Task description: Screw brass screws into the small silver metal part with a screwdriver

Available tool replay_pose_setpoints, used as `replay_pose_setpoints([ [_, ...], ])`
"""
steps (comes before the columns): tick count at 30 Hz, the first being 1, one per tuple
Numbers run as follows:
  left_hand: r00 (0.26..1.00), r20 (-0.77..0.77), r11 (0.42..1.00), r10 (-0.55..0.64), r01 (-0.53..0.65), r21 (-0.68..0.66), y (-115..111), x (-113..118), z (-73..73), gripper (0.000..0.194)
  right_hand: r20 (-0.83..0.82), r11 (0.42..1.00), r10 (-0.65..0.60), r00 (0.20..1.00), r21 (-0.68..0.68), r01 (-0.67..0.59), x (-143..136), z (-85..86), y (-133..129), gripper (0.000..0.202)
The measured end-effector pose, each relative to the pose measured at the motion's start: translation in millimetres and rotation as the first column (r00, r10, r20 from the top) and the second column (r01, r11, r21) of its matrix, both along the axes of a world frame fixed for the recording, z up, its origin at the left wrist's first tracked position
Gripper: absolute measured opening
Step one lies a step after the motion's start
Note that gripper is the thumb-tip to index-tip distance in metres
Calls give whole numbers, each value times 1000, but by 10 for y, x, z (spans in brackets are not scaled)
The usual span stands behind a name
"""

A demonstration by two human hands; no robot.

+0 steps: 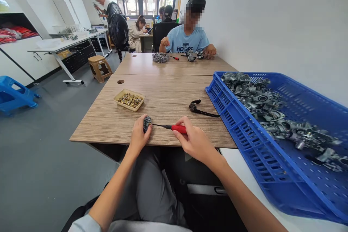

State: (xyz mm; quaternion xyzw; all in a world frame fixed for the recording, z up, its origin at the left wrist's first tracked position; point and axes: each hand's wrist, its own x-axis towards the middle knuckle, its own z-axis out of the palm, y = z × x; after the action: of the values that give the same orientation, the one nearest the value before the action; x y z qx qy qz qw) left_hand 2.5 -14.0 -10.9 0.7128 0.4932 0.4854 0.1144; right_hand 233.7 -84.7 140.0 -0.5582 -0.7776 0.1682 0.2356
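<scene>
My left hand (pixel 139 135) holds a small grey metal part (pixel 147 123) above the front edge of the wooden table (pixel 163 90). A red-handled screwdriver (pixel 178 128) is gripped by its handle in my right hand (pixel 194 139). Its thin dark shaft points left, and the tip meets the part at a small brass-coloured piece. Behind my left hand sits a cream tray (pixel 117 102) filled with small brass-coloured pieces. The fingers of my left hand partly hide the metal part.
At the right, a large blue crate (pixel 244 130) holds many metal parts. A black watch (pixel 193 107) lies beside it. Across the table sits a person (pixel 187 38) near metal parts and another red-handled screwdriver (pixel 175 58). Stools and a fan (pixel 119 32) stand left.
</scene>
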Motion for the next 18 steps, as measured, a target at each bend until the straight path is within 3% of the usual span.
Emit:
replay_pose_setpoints([
  [3,1000,0,1000,-1,1,2,-6,3,10,45,23,998,-60,998,-5,60,-5,4,5,16],
  [9,1000,2,1000,4,-4,11,-5,4,12,44,-11,999,37,999,-1,-37,-7,-10,-4,13],
  [14,1000,1,1000,7,-7,4,1,4,3,45,58,997,-76,995,20,75,-18,-22,-1,16],
  [18,1000,-2,1000,11,-11,5,1,8,2,45,20,1000,8,1000,13,-8,-17,-7,-8,13],
])
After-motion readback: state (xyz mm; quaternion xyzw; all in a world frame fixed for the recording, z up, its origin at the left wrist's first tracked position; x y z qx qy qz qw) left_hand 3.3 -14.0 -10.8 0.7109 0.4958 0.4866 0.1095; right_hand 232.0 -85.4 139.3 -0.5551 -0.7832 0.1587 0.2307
